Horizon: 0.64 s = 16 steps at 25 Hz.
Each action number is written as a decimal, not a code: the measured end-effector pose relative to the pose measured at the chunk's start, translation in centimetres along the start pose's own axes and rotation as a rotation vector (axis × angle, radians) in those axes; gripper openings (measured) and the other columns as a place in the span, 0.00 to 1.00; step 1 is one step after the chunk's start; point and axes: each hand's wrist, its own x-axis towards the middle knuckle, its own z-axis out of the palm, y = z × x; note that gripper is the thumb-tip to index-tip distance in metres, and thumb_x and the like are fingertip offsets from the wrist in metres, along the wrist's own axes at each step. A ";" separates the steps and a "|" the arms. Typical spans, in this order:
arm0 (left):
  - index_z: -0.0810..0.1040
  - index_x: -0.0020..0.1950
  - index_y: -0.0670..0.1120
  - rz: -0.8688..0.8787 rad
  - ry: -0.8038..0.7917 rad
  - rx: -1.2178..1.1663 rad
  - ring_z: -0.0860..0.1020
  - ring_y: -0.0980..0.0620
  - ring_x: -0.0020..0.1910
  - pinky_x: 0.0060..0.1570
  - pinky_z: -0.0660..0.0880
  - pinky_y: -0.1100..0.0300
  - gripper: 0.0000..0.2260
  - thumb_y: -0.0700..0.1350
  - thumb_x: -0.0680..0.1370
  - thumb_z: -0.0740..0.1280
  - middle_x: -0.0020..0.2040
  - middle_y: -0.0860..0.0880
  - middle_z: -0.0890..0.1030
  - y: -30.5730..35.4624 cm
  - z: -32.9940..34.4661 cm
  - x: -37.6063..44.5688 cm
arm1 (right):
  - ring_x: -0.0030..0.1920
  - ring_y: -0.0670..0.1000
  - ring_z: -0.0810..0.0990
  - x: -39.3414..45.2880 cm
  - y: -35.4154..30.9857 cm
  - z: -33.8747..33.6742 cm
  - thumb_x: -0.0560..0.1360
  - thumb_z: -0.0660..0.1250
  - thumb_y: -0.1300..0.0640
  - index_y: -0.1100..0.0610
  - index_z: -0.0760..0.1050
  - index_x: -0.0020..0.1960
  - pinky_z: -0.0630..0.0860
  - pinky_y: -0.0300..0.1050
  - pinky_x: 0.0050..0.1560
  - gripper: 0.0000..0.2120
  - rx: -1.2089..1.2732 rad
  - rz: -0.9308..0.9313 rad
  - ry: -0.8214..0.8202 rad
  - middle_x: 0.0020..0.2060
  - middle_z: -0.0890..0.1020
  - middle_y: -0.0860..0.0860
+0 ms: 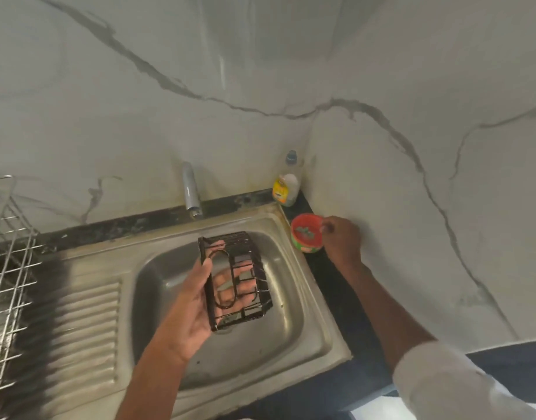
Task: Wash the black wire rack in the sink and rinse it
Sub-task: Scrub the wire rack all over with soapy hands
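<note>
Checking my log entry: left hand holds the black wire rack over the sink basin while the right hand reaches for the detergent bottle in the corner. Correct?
One error. In the head view the right hand is at the red tub, not the detergent bottle. The left hand does hold the black wire rack over the sink.

I see a dark counter [333,286] carrying a steel sink [88,313] with a ribbed drainboard, a soap bottle [286,184] in the back corner, a red tub [306,233] just in front of it, and what looks like a wire drainer [9,253] at left.
</note>
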 end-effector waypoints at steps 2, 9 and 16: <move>0.80 0.73 0.52 0.000 0.036 -0.001 0.81 0.30 0.66 0.58 0.84 0.39 0.18 0.53 0.86 0.60 0.69 0.34 0.81 -0.2 1.0 1.0 | 0.53 0.58 0.84 3.4 0.4 1.8 0.80 0.66 0.55 0.58 0.85 0.57 0.70 0.43 0.47 0.11 -0.213 -0.063 -0.118 0.52 0.87 0.56; 0.77 0.75 0.49 -0.014 0.119 -0.018 0.83 0.31 0.62 0.54 0.85 0.39 0.19 0.50 0.85 0.63 0.66 0.35 0.83 -0.7 2.6 3.1 | 0.61 0.57 0.81 7.1 2.9 9.2 0.79 0.71 0.52 0.57 0.81 0.64 0.75 0.49 0.65 0.16 -0.253 -0.034 -0.453 0.58 0.83 0.54; 0.87 0.62 0.53 -0.020 0.177 -0.057 0.88 0.36 0.51 0.53 0.84 0.36 0.14 0.48 0.85 0.62 0.64 0.34 0.84 -2.1 1.6 3.0 | 0.61 0.57 0.81 7.9 2.9 9.4 0.77 0.71 0.50 0.55 0.80 0.66 0.77 0.48 0.61 0.19 -0.318 -0.102 -0.411 0.61 0.83 0.54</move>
